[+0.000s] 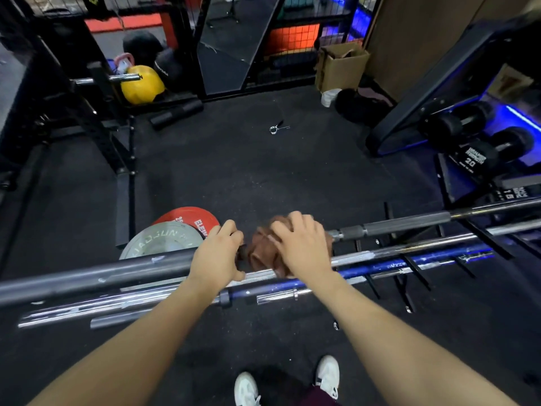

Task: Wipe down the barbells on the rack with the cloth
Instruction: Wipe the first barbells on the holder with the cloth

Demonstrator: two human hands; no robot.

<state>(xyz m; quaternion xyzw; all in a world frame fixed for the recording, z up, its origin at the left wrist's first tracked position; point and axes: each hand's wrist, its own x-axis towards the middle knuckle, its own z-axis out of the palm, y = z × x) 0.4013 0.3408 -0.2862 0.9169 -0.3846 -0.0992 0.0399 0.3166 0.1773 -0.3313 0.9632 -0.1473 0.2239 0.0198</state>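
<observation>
The brown cloth (263, 253) lay bunched over the grey barbell (87, 273) on the rack (409, 273), soft and best gripped wrapped round the stiff, heavy bar; right hand (301, 247) clutched it, left hand (216, 253) curled around the bar alongside

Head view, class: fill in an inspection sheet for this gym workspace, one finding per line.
Surface: black rubber floor.
Job's things: brown cloth wrapped on dark barbell; chrome barbell and blue barbell beside it on rack.
Clutter: spring collar, weight plates, cardboard box.
Grippers: left hand grips the dark barbell; right hand holds the cloth.
Cables: nothing seen.
Surroundings: dumbbells, yellow bag.
</observation>
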